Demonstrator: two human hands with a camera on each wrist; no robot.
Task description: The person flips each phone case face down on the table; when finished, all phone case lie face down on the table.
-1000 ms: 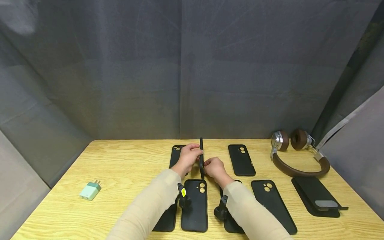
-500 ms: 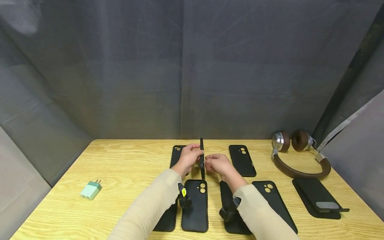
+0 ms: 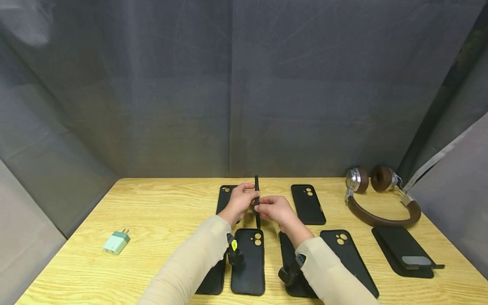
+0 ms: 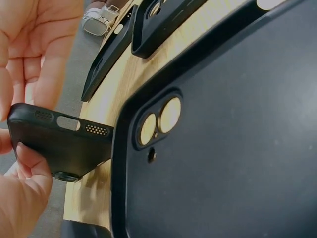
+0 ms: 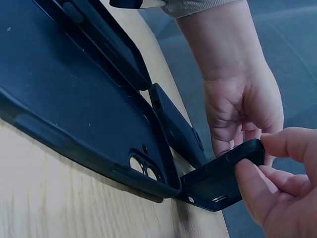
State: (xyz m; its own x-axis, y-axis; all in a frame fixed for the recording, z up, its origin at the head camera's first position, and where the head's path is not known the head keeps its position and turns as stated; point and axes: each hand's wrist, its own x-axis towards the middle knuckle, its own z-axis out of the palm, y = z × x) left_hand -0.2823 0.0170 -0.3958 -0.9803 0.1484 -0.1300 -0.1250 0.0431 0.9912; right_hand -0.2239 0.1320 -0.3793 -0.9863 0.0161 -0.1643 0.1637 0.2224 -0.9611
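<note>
A black phone case (image 3: 257, 190) stands on its long edge near the middle of the table, seen edge-on in the head view. From its left, my left hand (image 3: 240, 201) grips it between thumb and fingers. My right hand (image 3: 276, 208) pinches its upper edge from the right, with the thumb on the inner face in the right wrist view. The left wrist view shows the case's end (image 4: 69, 123), with its port slot and speaker holes. Flat on the table in front of the hands lies another black phone case (image 3: 248, 262) with two round camera openings.
Several more black phone cases lie around, one at the back right (image 3: 308, 204) and one partly under the left hand (image 3: 224, 197). Brown headphones (image 3: 381, 216) and a case with a grey strip (image 3: 404, 250) sit far right. A green-and-white plug adapter (image 3: 116, 242) lies left.
My right hand first drew up and back from the standing case, then came in again and pinched its upper edge. My left hand and the case have stayed nearly still.
</note>
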